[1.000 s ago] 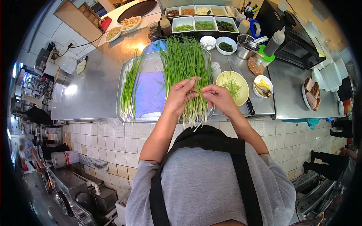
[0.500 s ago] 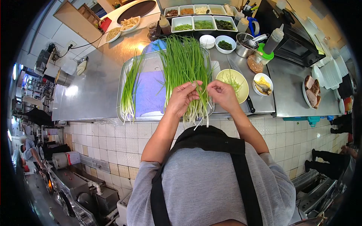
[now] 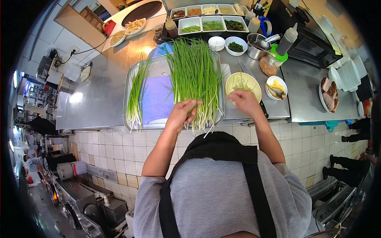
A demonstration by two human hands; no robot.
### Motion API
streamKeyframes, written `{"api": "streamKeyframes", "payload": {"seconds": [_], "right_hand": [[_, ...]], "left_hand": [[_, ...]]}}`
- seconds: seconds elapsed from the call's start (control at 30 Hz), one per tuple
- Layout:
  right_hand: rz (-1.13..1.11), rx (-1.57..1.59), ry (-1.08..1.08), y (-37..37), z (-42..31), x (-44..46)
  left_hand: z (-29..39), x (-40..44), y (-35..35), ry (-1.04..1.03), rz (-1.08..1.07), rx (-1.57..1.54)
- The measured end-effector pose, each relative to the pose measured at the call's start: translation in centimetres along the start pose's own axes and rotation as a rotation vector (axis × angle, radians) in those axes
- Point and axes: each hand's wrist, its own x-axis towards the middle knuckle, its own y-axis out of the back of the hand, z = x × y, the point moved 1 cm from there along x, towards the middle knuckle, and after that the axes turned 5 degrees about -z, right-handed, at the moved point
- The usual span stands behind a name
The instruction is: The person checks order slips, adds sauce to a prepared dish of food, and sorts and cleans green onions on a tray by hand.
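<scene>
A large bunch of green chives (image 3: 195,71) lies in a metal tray (image 3: 126,91), white root ends towards me. A smaller bunch (image 3: 136,95) is at the tray's left side, with a blue-violet cloth (image 3: 156,99) between them. My left hand (image 3: 184,113) is closed over the lower left part of the large bunch, fingertips pinched; what they hold is too small to make out. My right hand (image 3: 244,101) is at the near edge of a pale yellow bowl (image 3: 256,89) containing thin green pieces. Its fingers are bent together, their contents hidden.
A knife (image 3: 263,109) lies right of the yellow bowl. Beyond stand a bowl of dark greens (image 3: 235,46), stacked white dishes (image 3: 216,43), a metal pot (image 3: 254,51) and a green-lidded container (image 3: 279,55). A bowl with yellow food (image 3: 276,88) is at the right.
My right hand has moved right, away from the chives to the yellow bowl. My left hand has moved down and slightly left. The two hands are now farther apart.
</scene>
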Motion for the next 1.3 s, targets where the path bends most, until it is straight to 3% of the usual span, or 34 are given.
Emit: {"api": "streamKeyframes", "payload": {"seconds": [0.07,0.27,0.37,0.47,0.57,0.63,0.7,0.8,0.9,1.0,1.03,1.13,1.3], "right_hand": [[-0.186,0.187,-0.141,-1.6,-1.5,-0.5],[0.153,-0.193,0.590,-3.4,-6.4,-0.6],[0.095,-0.423,0.741,-3.6,-7.5,0.1],[-0.028,-0.402,0.626,-3.8,-7.7,0.4],[0.051,0.068,0.461,-2.8,-7.0,1.6],[0.364,0.141,0.568,-0.2,-5.7,2.8],[0.596,0.142,0.529,3.4,-4.6,2.8],[0.712,0.102,0.360,5.9,-3.0,2.2],[0.345,-0.458,0.098,6.4,0.6,2.5],[0.476,-0.521,0.317,5.3,1.1,2.3],[0.514,-0.412,0.347,4.9,-0.1,2.1],[0.474,-0.307,0.560,2.9,-3.4,1.4],[0.248,-0.584,0.766,0.7,-5.7,1.8]], "left_hand": [[-0.3,-0.5,-0.1,-0.013,0.016,0.074],[-1.2,-1.4,-0.9,-0.062,0.067,0.363],[-0.9,-1.7,-1.3,-0.192,0.108,0.565],[-1.1,-1.8,-1.2,-0.231,0.102,0.594],[-0.5,-2.0,-1.1,-0.151,0.082,0.487],[-0.3,-2.5,-0.6,-0.094,0.083,0.387],[-0.2,-3.2,0.3,-0.096,0.131,0.372],[0.2,-4.4,1.2,-0.123,0.168,0.360],[0.5,-5.4,1.5,-0.126,0.191,0.333],[0.3,-5.8,1.8,-0.124,0.206,0.325],[0.2,-5.8,1.9,-0.127,0.203,0.316],[0.1,-5.9,1.9,-0.126,0.199,0.327],[0.6,-6.4,1.3,-0.128,0.214,0.348]]}}
